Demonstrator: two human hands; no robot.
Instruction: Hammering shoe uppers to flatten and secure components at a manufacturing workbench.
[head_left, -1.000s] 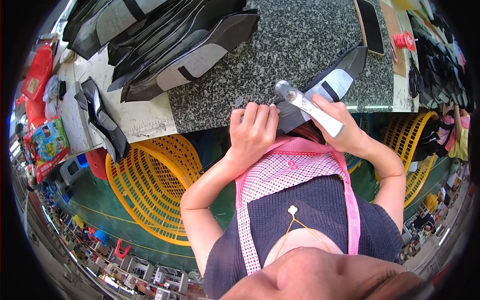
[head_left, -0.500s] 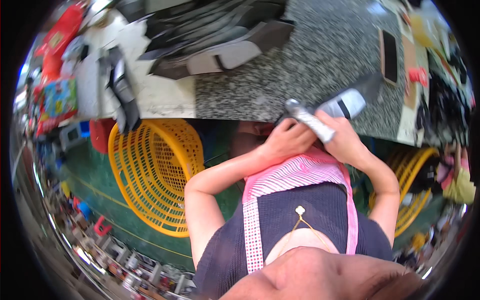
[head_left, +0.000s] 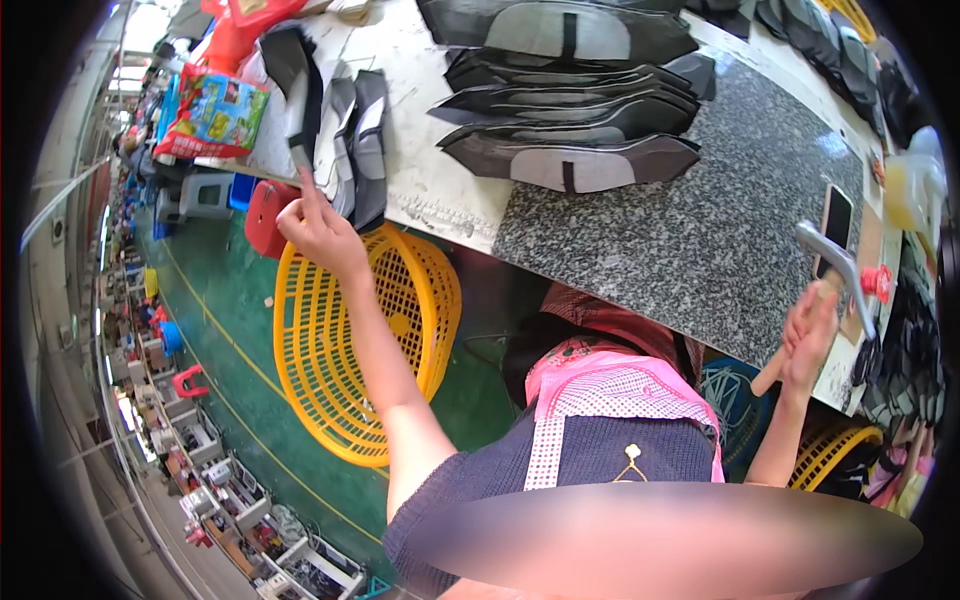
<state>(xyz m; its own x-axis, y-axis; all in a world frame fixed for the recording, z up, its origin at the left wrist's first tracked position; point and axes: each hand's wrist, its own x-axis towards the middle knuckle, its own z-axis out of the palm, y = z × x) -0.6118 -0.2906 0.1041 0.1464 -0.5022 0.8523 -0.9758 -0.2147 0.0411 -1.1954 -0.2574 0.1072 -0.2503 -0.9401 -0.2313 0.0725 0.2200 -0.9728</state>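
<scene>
My left hand (head_left: 320,232) reaches far out to the left. Its fingertips pinch the lower edge of a black and grey shoe piece (head_left: 345,135) in a small stack hanging over the white table's left edge. My right hand (head_left: 810,335) is at the right, near the front edge of the granite slab (head_left: 700,230), and grips the wooden handle of a hammer (head_left: 835,262). The hammer's metal head points up and to the left over the slab. Nothing lies under it.
Stacks of black shoe uppers (head_left: 570,100) lie at the back of the table. A phone (head_left: 835,218) and a small red object (head_left: 880,283) sit by the hammer. A yellow basket (head_left: 350,350) stands below my left arm, and a second yellow basket (head_left: 830,455) at lower right. A colourful packet (head_left: 215,115) lies far left.
Both hands were together at the slab's front edge on the hammer and a shoe piece. My left arm has swung out left to the stack; my right hand took the hammer rightward.
</scene>
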